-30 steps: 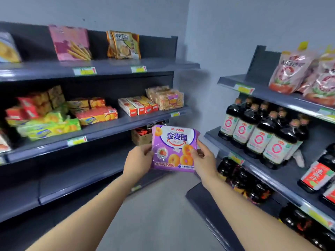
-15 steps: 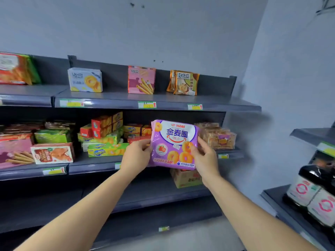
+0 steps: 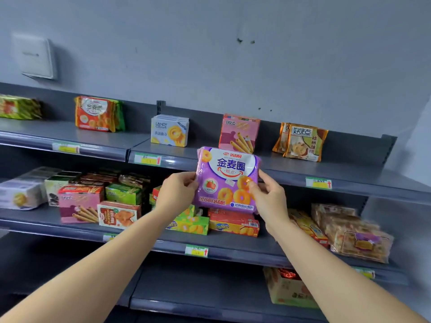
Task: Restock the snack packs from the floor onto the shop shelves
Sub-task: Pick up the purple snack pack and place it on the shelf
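Purple snack pack [image 3: 227, 180] mid-frame, held upright in the air in front of the top shelf [image 3: 291, 170] edge. Left hand [image 3: 178, 192] grips its left side, fingers curled round the edge; right hand [image 3: 268, 197] grips its right side, thumb on the front. Step in hand: carrying the pack to a shelf, not yet placed. Next move likely calls for lifting it over the shelf lip into the bare gap between the pink box [image 3: 239, 132] and the orange packs [image 3: 300, 141], upper right of centre, then letting go.

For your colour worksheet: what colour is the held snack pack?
The snack pack is purple, seen in the head view.
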Demonstrator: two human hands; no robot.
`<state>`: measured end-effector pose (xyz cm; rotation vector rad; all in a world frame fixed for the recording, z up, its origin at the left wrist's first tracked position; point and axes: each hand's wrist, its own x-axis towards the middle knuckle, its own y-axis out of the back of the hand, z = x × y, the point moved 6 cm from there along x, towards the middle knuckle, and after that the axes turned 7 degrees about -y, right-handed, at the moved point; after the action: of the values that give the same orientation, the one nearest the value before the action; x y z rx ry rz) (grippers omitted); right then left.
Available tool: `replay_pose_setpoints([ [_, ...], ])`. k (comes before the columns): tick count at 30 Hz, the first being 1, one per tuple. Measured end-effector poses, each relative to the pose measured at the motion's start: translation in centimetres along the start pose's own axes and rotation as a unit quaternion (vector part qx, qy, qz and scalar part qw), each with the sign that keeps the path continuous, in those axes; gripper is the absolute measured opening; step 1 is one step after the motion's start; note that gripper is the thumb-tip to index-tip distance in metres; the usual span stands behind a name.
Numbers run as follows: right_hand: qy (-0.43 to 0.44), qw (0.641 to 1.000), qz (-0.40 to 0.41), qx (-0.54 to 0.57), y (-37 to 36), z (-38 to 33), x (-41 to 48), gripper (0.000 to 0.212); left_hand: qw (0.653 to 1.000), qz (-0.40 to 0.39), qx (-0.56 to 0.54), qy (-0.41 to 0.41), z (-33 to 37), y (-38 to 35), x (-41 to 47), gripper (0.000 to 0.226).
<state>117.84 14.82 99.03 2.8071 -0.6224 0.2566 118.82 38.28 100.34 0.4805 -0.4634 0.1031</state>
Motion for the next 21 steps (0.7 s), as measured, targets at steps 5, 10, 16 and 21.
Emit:
replay_pose_setpoints([
  [5,0.023,1.0,-0.015,0.013,-5.8,-1.8,4.3,0.045,1.0,0.023,0.021,-0.001,-2.7,3.1,5.3,0.027],
  [10,0.037,0.999,-0.018,0.028,-12.0,-4.0,8.1,0.049,0.999,0.035,0.033,-0.022,-5.4,6.8,10.7,0.025],
  [16,0.047,0.997,-0.034,0.047,-19.5,-7.2,11.7,0.045,0.998,0.059,0.022,-0.006,-9.1,11.6,16.4,0.024],
  [21,0.064,0.994,-0.078,0.05,-25.9,-9.3,14.2,0.044,0.995,0.087,0.047,-0.005,-11.7,15.4,19.8,0.026],
])
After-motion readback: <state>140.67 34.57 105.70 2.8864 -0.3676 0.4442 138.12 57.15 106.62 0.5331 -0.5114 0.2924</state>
